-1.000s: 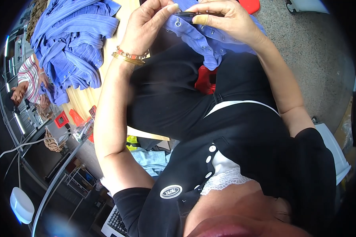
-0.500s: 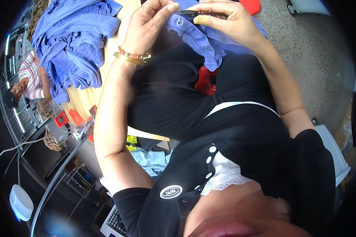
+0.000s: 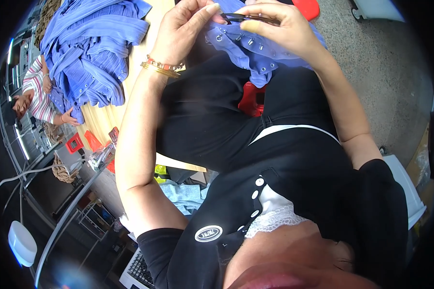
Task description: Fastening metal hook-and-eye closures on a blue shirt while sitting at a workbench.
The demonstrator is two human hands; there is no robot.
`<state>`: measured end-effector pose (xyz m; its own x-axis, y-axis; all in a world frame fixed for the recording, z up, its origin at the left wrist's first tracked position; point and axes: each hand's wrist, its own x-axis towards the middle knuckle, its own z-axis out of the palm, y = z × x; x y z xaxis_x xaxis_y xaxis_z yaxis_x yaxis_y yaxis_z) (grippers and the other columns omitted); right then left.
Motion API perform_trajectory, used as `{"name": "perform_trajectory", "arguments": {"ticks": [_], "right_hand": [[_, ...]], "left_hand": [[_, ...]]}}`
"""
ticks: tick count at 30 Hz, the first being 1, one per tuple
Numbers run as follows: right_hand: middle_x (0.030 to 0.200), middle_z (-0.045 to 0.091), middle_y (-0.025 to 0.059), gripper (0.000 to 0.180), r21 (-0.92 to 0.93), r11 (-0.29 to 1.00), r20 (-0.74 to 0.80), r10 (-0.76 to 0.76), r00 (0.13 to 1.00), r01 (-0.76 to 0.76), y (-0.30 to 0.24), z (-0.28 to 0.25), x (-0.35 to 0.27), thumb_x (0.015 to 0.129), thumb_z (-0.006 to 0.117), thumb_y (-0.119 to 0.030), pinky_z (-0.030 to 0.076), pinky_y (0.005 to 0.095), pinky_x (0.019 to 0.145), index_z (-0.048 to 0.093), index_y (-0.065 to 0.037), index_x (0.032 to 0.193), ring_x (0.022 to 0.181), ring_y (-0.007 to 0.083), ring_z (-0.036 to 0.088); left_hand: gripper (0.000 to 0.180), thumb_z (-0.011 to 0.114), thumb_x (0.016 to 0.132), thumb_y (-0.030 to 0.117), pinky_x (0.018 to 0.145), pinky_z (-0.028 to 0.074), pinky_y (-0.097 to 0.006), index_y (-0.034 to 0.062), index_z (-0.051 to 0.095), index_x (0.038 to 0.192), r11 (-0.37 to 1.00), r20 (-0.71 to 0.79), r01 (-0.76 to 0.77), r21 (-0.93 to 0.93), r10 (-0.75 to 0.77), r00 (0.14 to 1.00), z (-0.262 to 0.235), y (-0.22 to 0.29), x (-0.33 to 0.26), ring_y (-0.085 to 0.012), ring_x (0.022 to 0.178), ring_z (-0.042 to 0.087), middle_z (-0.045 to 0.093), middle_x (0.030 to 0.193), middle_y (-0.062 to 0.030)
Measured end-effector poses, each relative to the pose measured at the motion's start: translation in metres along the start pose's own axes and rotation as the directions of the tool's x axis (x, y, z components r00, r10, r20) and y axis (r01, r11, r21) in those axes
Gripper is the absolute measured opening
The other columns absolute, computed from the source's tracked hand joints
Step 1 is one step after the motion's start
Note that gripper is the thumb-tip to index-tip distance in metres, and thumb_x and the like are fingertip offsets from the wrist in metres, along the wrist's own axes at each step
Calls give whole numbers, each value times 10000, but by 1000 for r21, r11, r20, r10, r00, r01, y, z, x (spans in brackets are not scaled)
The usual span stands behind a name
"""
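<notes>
Across my lap, at the top of the head view, hangs a blue ribbed garment (image 3: 234,48) with a row of small metal rings along its edge. My left hand (image 3: 181,33) pinches the garment's edge between thumb and fingers. In my right hand (image 3: 294,31) are slim black thread snips (image 3: 234,18), their tip close to my left fingertips. A yellowish wrap covers part of my right thumb. The exact spot where the tip meets the cloth is hard to make out.
A heap of similar blue garments (image 3: 89,53) lies on the wooden table (image 3: 101,118) at left. A co-worker in a striped top (image 3: 42,106) reaches a hand to the heap's edge. A red stool (image 3: 251,98) shows between my legs; white wheeled bins (image 3: 381,10) stand at right.
The garment in my hands has shifted, baring more of its ringed edge. The snips have tilted slightly beside my left fingers. The co-worker's hand has come to the heap's near edge.
</notes>
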<state>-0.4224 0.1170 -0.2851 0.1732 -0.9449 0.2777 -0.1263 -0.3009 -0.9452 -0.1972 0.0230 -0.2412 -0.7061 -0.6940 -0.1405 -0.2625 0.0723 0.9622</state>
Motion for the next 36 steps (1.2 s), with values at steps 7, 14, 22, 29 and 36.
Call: {"name": "perform_trajectory", "arguments": {"ticks": [7, 14, 22, 29, 36], "right_hand": [[1017, 559, 39, 270, 192, 969, -53, 169, 984, -156, 13, -10, -9, 889, 617, 5, 441, 216, 874, 597, 56, 1153, 997, 111, 579], [1142, 603, 46, 312, 236, 940, -121, 280, 952, -247, -1, 4, 1, 906, 609, -27, 439, 228, 901, 585, 37, 1211, 1010, 110, 585], [1020, 553, 6, 348, 21, 999, 73, 47, 996, -49, -46, 28, 71, 914, 589, -55, 433, 207, 811, 577, 6, 1256, 898, 77, 546], [1036, 585, 20, 389, -181, 934, 605, 353, 713, -309, -33, 103, 141, 877, 593, -54, 445, 209, 716, 561, 8, 1259, 808, 66, 522], [981, 602, 40, 486, -291, 950, 741, 301, 601, -116, -17, 162, 177, 784, 612, -4, 461, 235, 631, 567, -11, 1269, 734, 90, 537]], "left_hand": [[229, 591, 949, 241, 735, 491, -224, 19, 648, 967, 988, -138, 46, 151, -25, 990, 17, -2, 10, -85, 792, 626, 684, 844, -34], [322, 619, 922, 335, 624, 456, -231, 29, 672, 834, 987, -146, 140, 77, -128, 981, 15, -1, 3, -66, 683, 591, 690, 748, -25], [115, 645, 775, 148, 709, 532, -319, 67, 716, 816, 938, -19, 126, 323, -126, 992, 27, -15, 10, -172, 773, 680, 714, 799, -66], [162, 716, 766, 206, 858, 489, -387, 116, 716, 901, 837, 49, 83, 541, -130, 990, 40, -22, 16, -222, 940, 651, 711, 932, -61], [217, 605, 811, 162, 861, 497, -389, 154, 715, 998, 672, 178, -59, 738, -109, 978, 50, -39, 33, -230, 975, 658, 705, 1010, -81]]}}
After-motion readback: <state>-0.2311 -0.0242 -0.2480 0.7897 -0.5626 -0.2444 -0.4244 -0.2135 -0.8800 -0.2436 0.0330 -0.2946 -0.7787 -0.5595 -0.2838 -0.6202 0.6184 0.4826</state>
